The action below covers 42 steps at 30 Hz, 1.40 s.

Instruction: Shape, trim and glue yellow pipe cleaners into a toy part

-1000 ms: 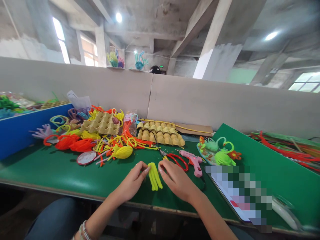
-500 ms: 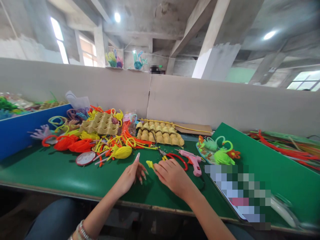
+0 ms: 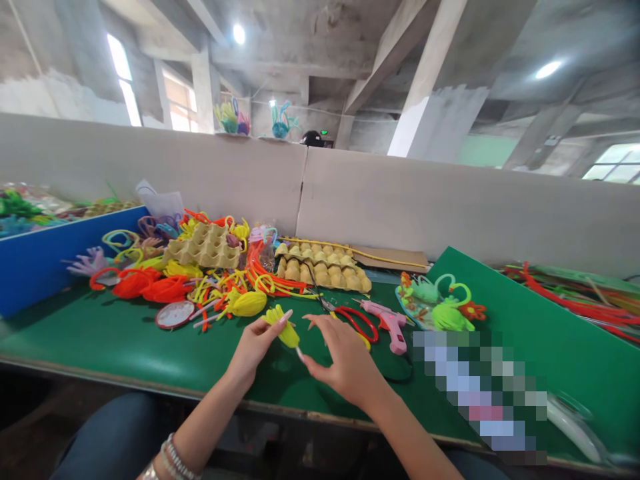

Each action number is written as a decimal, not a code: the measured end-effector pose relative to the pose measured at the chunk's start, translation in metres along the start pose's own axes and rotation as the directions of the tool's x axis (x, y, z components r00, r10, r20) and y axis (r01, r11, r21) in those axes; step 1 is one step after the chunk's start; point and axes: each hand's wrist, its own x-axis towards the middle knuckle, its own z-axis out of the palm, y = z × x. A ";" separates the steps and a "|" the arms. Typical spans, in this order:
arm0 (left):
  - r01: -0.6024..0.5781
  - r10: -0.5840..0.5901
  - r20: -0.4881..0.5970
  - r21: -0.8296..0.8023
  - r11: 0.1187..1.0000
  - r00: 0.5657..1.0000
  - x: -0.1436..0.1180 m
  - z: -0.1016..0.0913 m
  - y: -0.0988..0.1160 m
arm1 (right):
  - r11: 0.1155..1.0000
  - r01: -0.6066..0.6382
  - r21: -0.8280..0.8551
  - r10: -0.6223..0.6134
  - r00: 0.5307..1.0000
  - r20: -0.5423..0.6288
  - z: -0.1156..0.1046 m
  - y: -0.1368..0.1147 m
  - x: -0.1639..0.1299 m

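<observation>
My left hand (image 3: pixel 253 348) is closed on a fuzzy yellow pipe-cleaner bundle (image 3: pixel 289 333), with the thumb lying across it. Looped ends stick up at its far side, and a short whitish tip points down toward me. Beside it my right hand (image 3: pixel 346 365) is open, fingers and thumb apart. Its thumb is close to the whitish tip; whether they touch I cannot tell. Behind the hands rest a yellow pipe-cleaner swan (image 3: pixel 246 303), red-handled pliers (image 3: pixel 357 323) and a pink glue gun (image 3: pixel 393 325).
Egg-carton trays (image 3: pixel 324 273) stand at the back, beside orange pipe cleaners (image 3: pixel 263 263). Red fuzzy shapes (image 3: pixel 167 289) and a round white lid (image 3: pixel 175 315) lie left. Green swans (image 3: pixel 453 313) sit right, near a pixelated flat object (image 3: pixel 475 393). Blue (image 3: pixel 75 257) and green dividers (image 3: pixel 530 340) flank the table.
The yellow bundle has passed from my right hand into my left and shows more fully. My right hand's fingers have opened. The view has shifted slightly.
</observation>
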 end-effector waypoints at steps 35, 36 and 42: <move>-0.132 0.119 0.145 0.082 0.988 0.982 -0.003 0.001 -0.002 | 0.898 0.033 -0.438 -0.095 0.988 -0.120 0.024 -0.007 -0.003; -0.134 0.120 0.139 0.095 0.986 0.983 -0.004 0.002 -0.004 | 0.886 0.038 -0.461 -0.110 0.986 -0.129 0.025 -0.007 -0.003; -0.185 0.170 0.126 0.112 0.976 0.977 -0.003 0.003 -0.009 | 0.845 0.078 -0.529 -0.180 0.973 -0.145 0.026 -0.008 -0.003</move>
